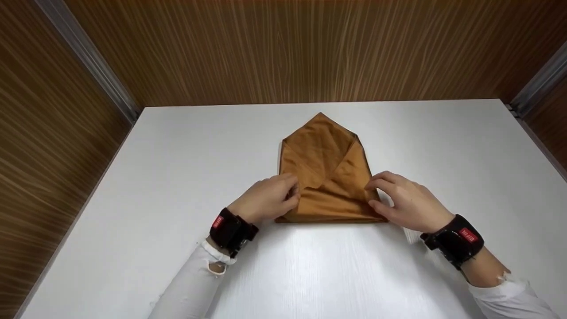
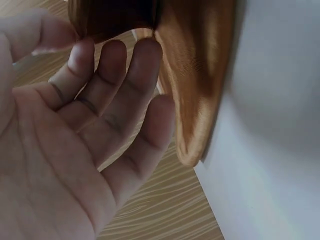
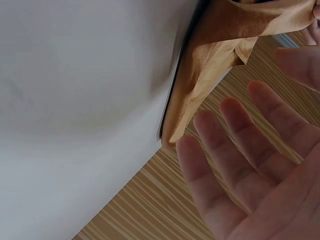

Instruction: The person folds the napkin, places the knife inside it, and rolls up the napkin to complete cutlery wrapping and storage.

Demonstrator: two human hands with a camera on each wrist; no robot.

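Head view: a brown cloth (image 1: pixel 325 173) lies folded on the white table (image 1: pixel 177 177), near its middle, shaped like an envelope with a point toward the far wall and a straight edge toward the person. The left hand (image 1: pixel 266 199) sits at the cloth's near left edge, fingers curled onto the fabric; whether this grip actually pinches the cloth cannot be told here. The right hand (image 1: pixel 405 199) sits at the near right corner, fingers bent, fingertips and thumb touching the cloth's edge. Both wrists carry dark bands, and white sleeves show behind them. Wood-grain panels enclose the table.

Left wrist view: the left hand (image 2: pixel 75 140) shows its palm, fingers loosely bent, fingertips at the cloth (image 2: pixel 195 85); a firm hold is not evident.

Right wrist view: the right hand (image 3: pixel 255 170) has its fingers spread and nearly straight, lying just beside the cloth (image 3: pixel 210 75); its grip is open and holds nothing.
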